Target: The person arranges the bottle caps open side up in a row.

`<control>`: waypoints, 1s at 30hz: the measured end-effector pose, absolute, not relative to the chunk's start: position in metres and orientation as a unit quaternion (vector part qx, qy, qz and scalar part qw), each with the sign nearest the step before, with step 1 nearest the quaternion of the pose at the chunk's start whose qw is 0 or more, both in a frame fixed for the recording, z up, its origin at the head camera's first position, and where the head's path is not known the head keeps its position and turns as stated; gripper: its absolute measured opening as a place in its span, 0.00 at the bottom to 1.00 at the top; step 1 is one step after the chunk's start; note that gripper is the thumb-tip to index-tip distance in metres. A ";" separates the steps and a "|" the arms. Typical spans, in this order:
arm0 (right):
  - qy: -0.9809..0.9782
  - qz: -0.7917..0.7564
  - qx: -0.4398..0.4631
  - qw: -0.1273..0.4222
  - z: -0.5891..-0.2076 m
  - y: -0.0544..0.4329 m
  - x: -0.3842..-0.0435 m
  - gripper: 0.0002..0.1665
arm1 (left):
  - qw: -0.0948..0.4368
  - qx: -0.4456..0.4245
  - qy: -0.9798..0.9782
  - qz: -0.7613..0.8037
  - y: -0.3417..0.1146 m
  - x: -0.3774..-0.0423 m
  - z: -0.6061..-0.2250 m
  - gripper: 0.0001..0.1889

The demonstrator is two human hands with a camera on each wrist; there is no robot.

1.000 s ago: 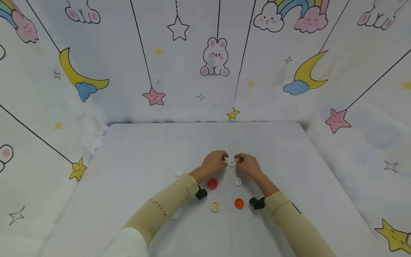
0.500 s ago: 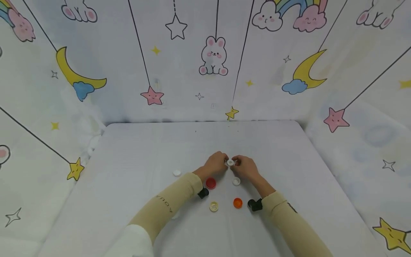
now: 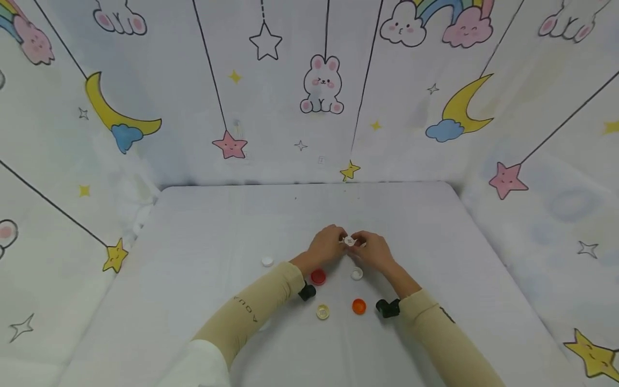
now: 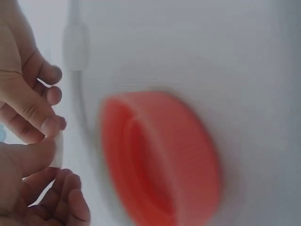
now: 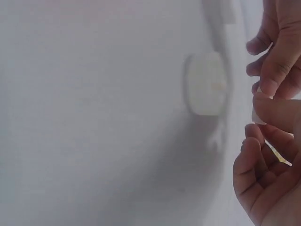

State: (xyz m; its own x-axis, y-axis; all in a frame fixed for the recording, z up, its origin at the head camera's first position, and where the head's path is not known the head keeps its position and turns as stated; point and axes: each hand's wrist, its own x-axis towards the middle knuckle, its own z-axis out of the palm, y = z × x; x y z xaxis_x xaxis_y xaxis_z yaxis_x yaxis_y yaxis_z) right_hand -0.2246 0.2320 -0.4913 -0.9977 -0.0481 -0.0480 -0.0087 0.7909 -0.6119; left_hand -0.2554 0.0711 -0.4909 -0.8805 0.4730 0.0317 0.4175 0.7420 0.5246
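Both hands meet over the middle of the table around a small white disc with a darker mark on its face [image 3: 349, 241], perhaps a bottle cap. My left hand [image 3: 327, 244] pinches it from the left and my right hand [image 3: 374, 250] from the right. Only its thin edge [image 5: 258, 115] shows between thumb and fingers in the right wrist view; the rest is covered. A red bottle cap [image 4: 162, 155], blurred, fills much of the left wrist view and lies just below the left hand. Nearer the right hand lies a white cap [image 3: 357, 274].
Closer to the body are an orange cap [image 3: 359, 306] and a cream-yellow cap [image 3: 322, 312]. Another white cap [image 3: 267, 261] lies left of the left forearm. Black cameras [image 3: 388, 308] hang at the wrists. The white table [image 3: 217, 215] ends at a printed cloth wall.
A second ago the fingers were apart around the white disc. Since then both hands have closed in on it and pinched it, moving slightly away from the body.
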 end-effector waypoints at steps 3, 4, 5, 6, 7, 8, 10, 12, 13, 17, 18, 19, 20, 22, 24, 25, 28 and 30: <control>0.943 -0.332 -0.033 0.017 -0.482 0.240 -0.225 0.20 | 0.039 0.244 0.922 0.297 0.073 -0.254 -0.482 0.14; 0.942 -0.333 -0.039 0.013 -0.479 0.243 -0.226 0.20 | 0.035 0.243 0.919 0.307 0.074 -0.254 -0.481 0.14; 0.942 -0.334 -0.041 0.009 -0.477 0.245 -0.226 0.20 | 0.032 0.243 0.916 0.317 0.075 -0.254 -0.479 0.14; 0.942 -0.333 -0.045 0.002 -0.475 0.247 -0.226 0.20 | 0.028 0.241 0.913 0.328 0.076 -0.254 -0.478 0.14; 0.942 -0.332 -0.046 -0.002 -0.473 0.248 -0.226 0.20 | 0.025 0.239 0.911 0.336 0.076 -0.253 -0.477 0.14; 0.942 -0.332 -0.048 -0.007 -0.471 0.248 -0.226 0.20 | 0.021 0.237 0.908 0.344 0.077 -0.253 -0.476 0.14; 0.942 -0.333 -0.049 -0.015 -0.469 0.249 -0.225 0.20 | 0.014 0.234 0.904 0.358 0.077 -0.252 -0.475 0.15; 0.941 -0.333 -0.050 -0.021 -0.467 0.248 -0.225 0.20 | 0.008 0.231 0.899 0.371 0.076 -0.250 -0.474 0.15; 0.941 -0.333 -0.052 -0.023 -0.466 0.248 -0.225 0.20 | 0.005 0.231 0.897 0.377 0.076 -0.250 -0.474 0.15; 0.941 -0.332 -0.054 -0.024 -0.464 0.245 -0.224 0.21 | -0.004 0.231 0.890 0.392 0.075 -0.249 -0.474 0.15; 0.941 -0.333 -0.051 -0.021 -0.464 0.244 -0.224 0.21 | -0.006 0.232 0.890 0.393 0.075 -0.249 -0.474 0.15; 0.941 -0.335 -0.050 -0.018 -0.463 0.243 -0.224 0.21 | -0.008 0.233 0.890 0.392 0.075 -0.249 -0.475 0.15; 0.939 -0.339 -0.047 -0.014 -0.463 0.243 -0.224 0.21 | -0.011 0.234 0.889 0.394 0.074 -0.248 -0.475 0.15; 0.936 -0.350 -0.042 -0.008 -0.462 0.241 -0.224 0.21 | -0.019 0.235 0.888 0.396 0.073 -0.249 -0.475 0.15; 0.931 -0.364 -0.041 -0.007 -0.461 0.239 -0.224 0.21 | -0.027 0.235 0.884 0.403 0.072 -0.249 -0.475 0.14; 0.928 -0.370 -0.041 -0.008 -0.460 0.238 -0.224 0.21 | -0.029 0.234 0.882 0.409 0.071 -0.249 -0.475 0.14; 0.925 -0.377 -0.045 -0.017 -0.458 0.237 -0.224 0.21 | -0.033 0.232 0.876 0.422 0.070 -0.249 -0.474 0.13; 0.924 -0.378 -0.050 -0.025 -0.458 0.236 -0.224 0.20 | -0.033 0.228 0.875 0.426 0.070 -0.249 -0.474 0.13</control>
